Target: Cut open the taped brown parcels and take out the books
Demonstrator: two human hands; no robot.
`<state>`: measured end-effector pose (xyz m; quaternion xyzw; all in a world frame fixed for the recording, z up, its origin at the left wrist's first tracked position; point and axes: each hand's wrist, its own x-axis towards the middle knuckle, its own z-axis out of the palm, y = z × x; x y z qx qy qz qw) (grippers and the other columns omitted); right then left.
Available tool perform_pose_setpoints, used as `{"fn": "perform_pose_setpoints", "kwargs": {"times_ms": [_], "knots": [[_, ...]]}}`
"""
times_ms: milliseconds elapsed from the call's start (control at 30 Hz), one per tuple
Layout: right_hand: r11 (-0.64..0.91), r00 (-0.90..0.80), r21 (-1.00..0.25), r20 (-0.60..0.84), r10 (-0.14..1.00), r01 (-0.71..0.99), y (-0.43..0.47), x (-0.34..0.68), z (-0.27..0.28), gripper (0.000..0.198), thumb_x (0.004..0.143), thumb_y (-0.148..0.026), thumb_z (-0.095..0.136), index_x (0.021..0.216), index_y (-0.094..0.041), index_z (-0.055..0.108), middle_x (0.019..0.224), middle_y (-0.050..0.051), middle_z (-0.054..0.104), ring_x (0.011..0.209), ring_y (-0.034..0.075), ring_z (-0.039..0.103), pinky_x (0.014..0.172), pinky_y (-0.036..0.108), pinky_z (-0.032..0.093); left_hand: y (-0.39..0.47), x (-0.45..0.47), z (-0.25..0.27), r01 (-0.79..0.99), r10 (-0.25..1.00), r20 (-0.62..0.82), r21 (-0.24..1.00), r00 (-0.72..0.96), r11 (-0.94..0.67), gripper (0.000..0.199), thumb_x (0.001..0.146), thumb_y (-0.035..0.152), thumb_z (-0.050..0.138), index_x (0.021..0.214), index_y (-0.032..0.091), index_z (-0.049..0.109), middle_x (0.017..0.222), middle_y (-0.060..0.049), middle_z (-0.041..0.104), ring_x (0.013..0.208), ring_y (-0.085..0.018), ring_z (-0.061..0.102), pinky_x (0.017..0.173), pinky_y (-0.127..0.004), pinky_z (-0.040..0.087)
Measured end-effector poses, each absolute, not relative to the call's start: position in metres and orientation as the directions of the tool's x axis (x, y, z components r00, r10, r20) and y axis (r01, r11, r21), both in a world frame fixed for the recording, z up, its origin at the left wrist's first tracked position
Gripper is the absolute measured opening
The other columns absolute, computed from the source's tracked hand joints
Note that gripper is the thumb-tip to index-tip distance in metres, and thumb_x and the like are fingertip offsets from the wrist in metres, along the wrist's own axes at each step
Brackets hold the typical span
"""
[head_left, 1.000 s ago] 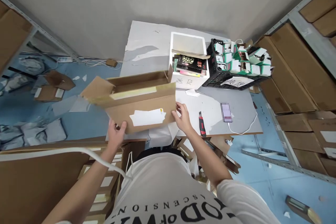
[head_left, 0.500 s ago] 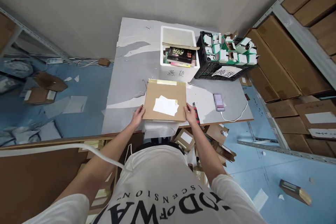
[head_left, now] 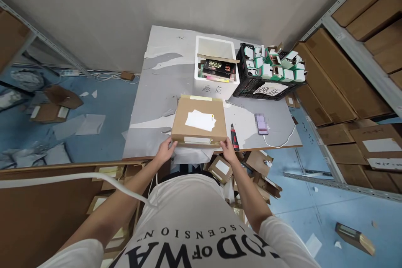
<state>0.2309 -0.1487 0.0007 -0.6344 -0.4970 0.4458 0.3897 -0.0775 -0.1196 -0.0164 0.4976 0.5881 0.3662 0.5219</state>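
Brown rectangular cardboard box (head_left: 201, 134) sat at the counter's (head_left: 163, 75) near edge, between both hands. Two-handed grip: left hand (head_left: 166, 151) on its near left corner, right hand (head_left: 228, 150) on the near right, both closed on cardboard. A second earlier its lid gaped open; now lid was down, contents hidden, so box read as closed up. Near face also showed more than half a second before. Looks: torn-edged white label (head_left: 200, 120) on top, pale strip on near face, yellowish tape along far edge. Red-and-black utility knife (head_left: 234, 137) lay just right of the grip.
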Motion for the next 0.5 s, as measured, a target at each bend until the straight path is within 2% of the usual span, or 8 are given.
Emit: {"fn": "perform_pose_setpoints", "kwargs": {"times_ms": [133, 233, 333, 500], "knots": [[-0.219, 0.177, -0.862, -0.154, 0.972, 0.456, -0.138, 0.232, 0.042, 0.037, 0.090, -0.051, 0.035, 0.108, -0.021, 0.048, 0.112, 0.012, 0.062, 0.104, 0.024, 0.059, 0.090, 0.038, 0.046, -0.117, -0.080, 0.024, 0.295, 0.997, -0.075, 0.952, -0.025, 0.079, 0.068, 0.071, 0.040, 0.068, 0.131, 0.016, 0.046, 0.128, -0.013, 0.056, 0.119, -0.027, 0.051, 0.103, -0.038, 0.038], [-0.285, 0.232, -0.740, -0.178, 0.956, 0.609, -0.126, 0.229, 0.067, 0.040, 0.090, -0.057, 0.028, 0.097, -0.023, 0.049, 0.100, 0.011, 0.064, 0.095, 0.028, 0.060, 0.083, 0.039, 0.045, -0.108, -0.076, 0.048, 0.474, 0.992, 0.000, 0.878, -0.127, 0.060, 0.068, 0.072, 0.041, 0.068, 0.130, 0.017, 0.045, 0.128, -0.014, 0.053, 0.122, -0.029, 0.047, 0.104, -0.041, 0.037], [-0.340, 0.248, -0.629, -0.232, 0.941, 0.700, -0.108, 0.225, 0.080, 0.047, 0.090, -0.061, 0.022, 0.092, -0.023, 0.049, 0.096, 0.013, 0.065, 0.090, 0.031, 0.060, 0.078, 0.040, 0.044, -0.094, -0.068, 0.056, 0.552, 0.991, -0.016, 0.829, -0.133, 0.088, 0.067, 0.071, 0.044, 0.069, 0.127, 0.016, 0.046, 0.125, -0.014, 0.053, 0.122, -0.030, 0.046, 0.103, -0.041, 0.037], [-0.401, 0.276, -0.566, -0.297, 0.914, 0.720, -0.075, 0.225, 0.081, 0.050, 0.090, -0.063, 0.023, 0.091, -0.022, 0.050, 0.097, 0.016, 0.067, 0.091, 0.030, 0.061, 0.079, 0.038, 0.043, -0.075, -0.056, 0.046, 0.598, 0.988, -0.116, 0.787, -0.097, 0.151, 0.085, 0.054, 0.050, 0.080, 0.123, 0.014, 0.046, 0.121, -0.015, 0.052, 0.120, -0.033, 0.047, 0.098, -0.042, 0.040]]}}
